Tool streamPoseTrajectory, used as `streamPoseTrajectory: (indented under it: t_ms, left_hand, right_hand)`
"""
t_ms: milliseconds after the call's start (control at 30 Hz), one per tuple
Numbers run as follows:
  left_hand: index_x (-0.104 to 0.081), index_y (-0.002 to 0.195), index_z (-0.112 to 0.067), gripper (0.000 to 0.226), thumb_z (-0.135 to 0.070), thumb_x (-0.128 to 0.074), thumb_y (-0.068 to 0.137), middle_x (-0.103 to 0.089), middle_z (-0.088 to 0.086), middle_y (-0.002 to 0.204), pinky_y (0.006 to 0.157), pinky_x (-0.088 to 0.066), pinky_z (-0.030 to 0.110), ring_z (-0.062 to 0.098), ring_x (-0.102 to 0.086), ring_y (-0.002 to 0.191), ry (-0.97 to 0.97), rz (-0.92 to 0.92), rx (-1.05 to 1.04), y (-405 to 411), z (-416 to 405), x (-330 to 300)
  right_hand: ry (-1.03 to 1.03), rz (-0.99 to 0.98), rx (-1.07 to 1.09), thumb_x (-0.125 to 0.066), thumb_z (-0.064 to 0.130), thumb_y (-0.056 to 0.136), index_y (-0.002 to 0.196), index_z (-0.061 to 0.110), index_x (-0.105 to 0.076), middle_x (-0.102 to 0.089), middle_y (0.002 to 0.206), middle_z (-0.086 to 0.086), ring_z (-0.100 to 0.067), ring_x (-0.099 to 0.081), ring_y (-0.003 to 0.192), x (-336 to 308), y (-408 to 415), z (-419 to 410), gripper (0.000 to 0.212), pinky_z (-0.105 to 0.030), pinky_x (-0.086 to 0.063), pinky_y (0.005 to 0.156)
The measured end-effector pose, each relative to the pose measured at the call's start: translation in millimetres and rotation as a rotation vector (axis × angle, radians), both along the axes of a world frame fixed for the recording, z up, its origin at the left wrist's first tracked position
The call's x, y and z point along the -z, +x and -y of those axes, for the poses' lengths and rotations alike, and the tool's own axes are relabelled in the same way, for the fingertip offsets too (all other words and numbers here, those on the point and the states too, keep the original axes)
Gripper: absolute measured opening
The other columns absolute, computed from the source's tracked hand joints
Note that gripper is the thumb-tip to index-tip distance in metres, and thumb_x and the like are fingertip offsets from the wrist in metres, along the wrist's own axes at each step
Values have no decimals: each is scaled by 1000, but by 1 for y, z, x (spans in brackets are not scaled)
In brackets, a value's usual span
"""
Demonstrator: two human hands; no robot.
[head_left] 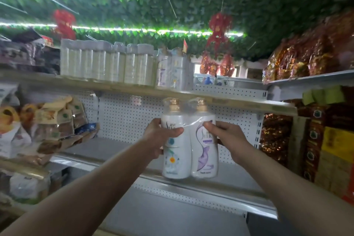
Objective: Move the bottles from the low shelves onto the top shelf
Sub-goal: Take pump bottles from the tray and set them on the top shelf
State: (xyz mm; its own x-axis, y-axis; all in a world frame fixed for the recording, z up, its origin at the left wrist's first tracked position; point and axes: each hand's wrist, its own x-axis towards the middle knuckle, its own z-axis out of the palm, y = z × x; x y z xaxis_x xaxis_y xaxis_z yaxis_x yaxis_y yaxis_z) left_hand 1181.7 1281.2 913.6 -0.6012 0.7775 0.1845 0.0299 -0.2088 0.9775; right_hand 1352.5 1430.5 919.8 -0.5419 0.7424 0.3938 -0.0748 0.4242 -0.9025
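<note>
Because the two white gold-capped bottles shrink-wrapped in clear film (189,140) make a wide load, left hand (160,136) and right hand (227,138) clasp opposite sides, fingers curled round it, carrying it upright just below the long pale top shelf (239,99).

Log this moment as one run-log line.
phase: lifting | left hand: grips twin-pack of bottles | right hand: grips same pack | top shelf: not reached
</note>
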Motion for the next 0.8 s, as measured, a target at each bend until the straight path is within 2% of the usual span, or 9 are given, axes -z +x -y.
streamPoseTrajectory:
  t_ms: [133, 267, 367, 467, 567, 633, 700, 767, 800]
  left_hand:
    - [-56, 123, -10, 54, -10, -83, 77, -70, 14, 108, 57, -56, 39, 30, -69, 89, 20, 15, -4, -13, 4, -34]
    - [-64, 115, -10, 44, -10, -84, 76, -72, 15, 105, 61, -58, 42, 33, -70, 91, 25, -27, -25, -25, 3, -54]
    - [-67, 111, -8, 40, -13, -85, 75, -74, 15, 101, 60, -59, 44, 32, -72, 87, 30, -38, -28, -38, 1, -64]
    - [-68, 111, -9, 40, -19, -86, 77, -76, 13, 100, 59, -61, 44, 30, -74, 86, 39, -64, -11, -54, -2, -75]
    - [-70, 109, -8, 41, -25, -86, 76, -77, 11, 97, 70, -62, 43, 28, -75, 86, 71, -94, -5, -74, -7, -90]
    - [-70, 112, -5, 41, -22, -85, 78, -78, 10, 97, 75, -61, 40, 27, -75, 87, 86, -127, 17, -91, -11, -96]
    - [-66, 115, -8, 39, -14, -82, 80, -77, 9, 99, 74, -61, 39, 26, -75, 89, 49, -222, 58, -107, -16, -95]
    - [-57, 123, -13, 56, -9, -86, 75, -73, 6, 105, 77, -62, 41, 25, -72, 93, 23, -346, 48, -123, -27, -91]
    - [-53, 128, -16, 67, -9, -89, 71, -71, 3, 108, 78, -62, 41, 23, -71, 95, 28, -376, 16, -129, -33, -91]
  right_hand:
    - [8, 29, -164, -78, 25, 87, 124, 18, -70, -78, 110, -2, -22, -75, 100, -21, -1, -8, 38, -39, -58, 92]
    - [-93, 53, -220, -75, 21, 89, 119, 9, -71, -78, 110, -9, -25, -75, 100, -21, -17, -8, 32, -33, -58, 81]
    - [-154, -62, -188, -75, 18, 89, 114, 2, -72, -78, 104, -15, -28, -75, 93, -25, -36, -5, 29, -37, -59, 81]
    - [-232, -190, -180, -75, 15, 89, 109, 0, -73, -78, 101, -17, -26, -77, 84, -36, -57, -1, 26, -36, -60, 73]
    - [-262, -277, -158, -77, 15, 86, 111, -1, -72, -78, 103, -18, -32, -77, 90, -53, -78, -2, 30, -44, -60, 82]
    - [-267, -319, -161, -76, 17, 88, 117, -2, -69, -77, 106, -18, -33, -76, 94, -66, -93, -4, 35, -43, -62, 79]
    - [-283, -365, -172, -73, 16, 92, 116, -3, -68, -78, 103, -17, -30, -77, 88, -76, -108, -5, 32, -41, -62, 74]
    - [-293, -405, -157, -73, 15, 92, 111, -3, -70, -79, 97, -15, -27, -78, 82, -85, -126, -8, 26, -44, -62, 78]
    - [-298, -413, -153, -74, 15, 91, 111, -3, -70, -78, 98, -16, -29, -77, 85, -89, -132, -9, 28, -47, -61, 83]
